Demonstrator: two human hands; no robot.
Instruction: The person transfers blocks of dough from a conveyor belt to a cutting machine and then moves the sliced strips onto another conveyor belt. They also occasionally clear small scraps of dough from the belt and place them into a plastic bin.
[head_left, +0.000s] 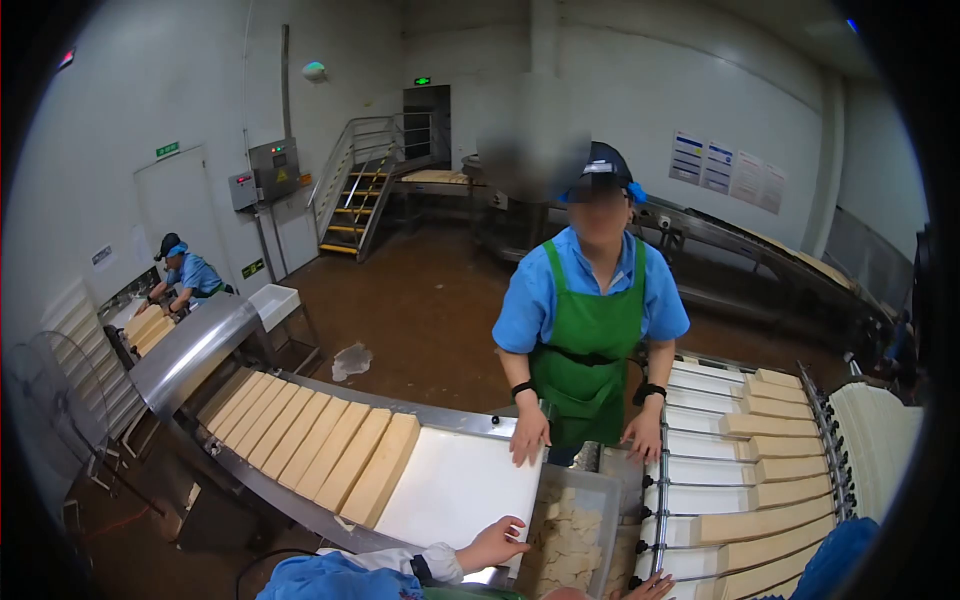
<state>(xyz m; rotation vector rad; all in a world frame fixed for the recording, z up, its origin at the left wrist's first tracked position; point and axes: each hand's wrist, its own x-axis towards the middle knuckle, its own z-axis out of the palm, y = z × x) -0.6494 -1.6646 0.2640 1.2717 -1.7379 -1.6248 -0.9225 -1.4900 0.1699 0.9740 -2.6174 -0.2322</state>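
Observation:
My left hand (490,545) is at the near end of a white conveyor belt (455,490). Its fingers are loosely bent and apart, and nothing is in them. Along that belt lie several long cream-coloured blocks (330,440), side by side. At the bottom edge, partly cut off, my right hand (648,588) has its fingers apart beside a white slatted rack (700,463); no held thing shows. More cream blocks (772,480) lie across the rack. Between belt and rack sits a pale bin (605,497) with flat cream scraps (570,540) inside.
A co-worker in a green apron (590,375) stands opposite, one hand on the belt's end, the other by the rack. Another person (190,275) leans over blocks at far left. A curved metal cover (195,345) spans the belt's far end. Metal stairs (360,190) stand behind.

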